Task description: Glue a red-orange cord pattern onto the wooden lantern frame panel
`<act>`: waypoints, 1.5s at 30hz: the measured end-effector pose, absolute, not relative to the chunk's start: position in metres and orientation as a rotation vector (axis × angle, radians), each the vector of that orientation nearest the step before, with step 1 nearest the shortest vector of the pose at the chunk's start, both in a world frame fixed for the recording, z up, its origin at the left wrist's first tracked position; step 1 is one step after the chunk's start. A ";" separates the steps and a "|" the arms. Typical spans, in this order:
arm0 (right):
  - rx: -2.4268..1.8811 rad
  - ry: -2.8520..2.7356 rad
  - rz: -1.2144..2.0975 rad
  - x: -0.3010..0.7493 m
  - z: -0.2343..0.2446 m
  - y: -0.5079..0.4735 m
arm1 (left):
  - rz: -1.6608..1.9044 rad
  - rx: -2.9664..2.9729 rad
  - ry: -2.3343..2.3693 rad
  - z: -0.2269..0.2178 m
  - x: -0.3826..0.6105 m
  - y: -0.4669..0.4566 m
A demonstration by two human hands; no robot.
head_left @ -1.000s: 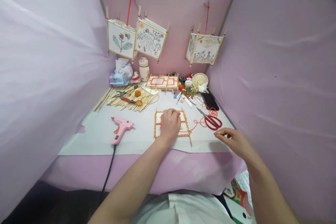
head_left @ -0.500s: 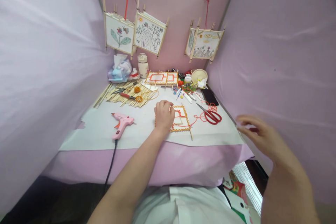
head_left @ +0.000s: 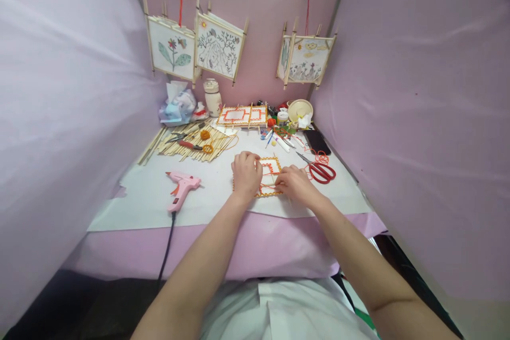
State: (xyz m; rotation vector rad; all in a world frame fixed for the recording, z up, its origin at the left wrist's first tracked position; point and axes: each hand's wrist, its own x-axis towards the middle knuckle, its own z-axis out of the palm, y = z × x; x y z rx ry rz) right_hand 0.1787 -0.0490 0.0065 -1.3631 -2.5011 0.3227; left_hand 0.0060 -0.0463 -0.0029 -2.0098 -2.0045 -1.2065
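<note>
So the yarn-trimmed panel (head_left: 269,169) is set near the front edge of the tabletop (head_left: 223,196), a bit right of the middle, and it's partly hidden by both hands. Its left side is covered by the left hand (head_left: 246,174), fingers curled down; whether anything's pinched in them can't be told from this angle. Its right side is covered by the right hand (head_left: 295,185), with the fingers bent close to a thin red strand across the panel, but whether that's actually gripped can't be made out either. Red-handled scissors (head_left: 322,172) are parked just beyond the right hand, near the right edge, with loose red yarn (head_left: 322,158) bunched behind them. A pink glue gun (head_left: 183,189) is laid toward the front left corner. Pale sticks (head_left: 171,150) are spread toward the back left corner, topped with pliers (head_left: 187,144) and an orange yarn ball (head_left: 205,135).
</note>
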 end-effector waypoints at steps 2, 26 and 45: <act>-1.371 -2.504 0.359 0.175 0.000 -0.045 | -1.213 -2.007 -2.001 -0.003 0.007 -0.046; -1.639 -1.846 0.242 0.260 -0.021 -0.015 | -0.931 -1.896 -2.232 0.019 -0.074 -0.110; -1.307 -2.146 0.600 0.220 -0.014 0.008 | -0.166 -1.481 -2.665 -0.008 -0.159 -0.117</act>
